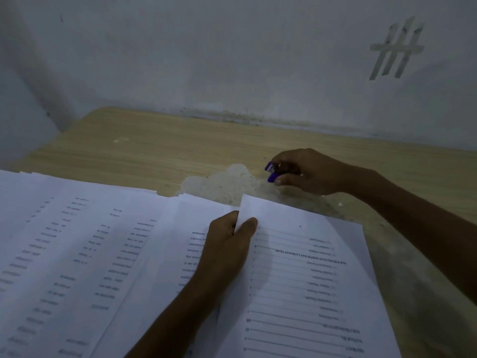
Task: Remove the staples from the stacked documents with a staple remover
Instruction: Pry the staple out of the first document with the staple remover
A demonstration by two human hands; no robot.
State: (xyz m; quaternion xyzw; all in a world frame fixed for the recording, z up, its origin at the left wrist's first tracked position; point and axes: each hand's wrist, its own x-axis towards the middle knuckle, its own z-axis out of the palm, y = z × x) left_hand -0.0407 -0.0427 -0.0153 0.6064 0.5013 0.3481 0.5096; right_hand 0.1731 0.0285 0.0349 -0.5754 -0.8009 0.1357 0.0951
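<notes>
**A:** From the head view, where is the staple remover (271,172)?

**B:** Just to the right of the worn grey patch (227,183) on the wooden table (144,148). The right hand (309,171) has it, with fingers curled tight round it and only the purple ends showing past the fingertips. I cannot tell whether the tool's claws are squeezed together.

**A:** And the other hand?

**B:** The left hand (225,248) is on the near side of that patch. It pinches the left edge of a printed document (309,280) close to its far corner, with the thumb on top and the fingers under the sheet. The corner itself overlaps the near rim of the patch.

**A:** Any more paper?

**B:** Yes, to the near left of the patch, a spread of overlapping printed sheets (77,254) lies flat. It runs under the left forearm. The print is too blurred to read, and no staple can be made out.
</notes>
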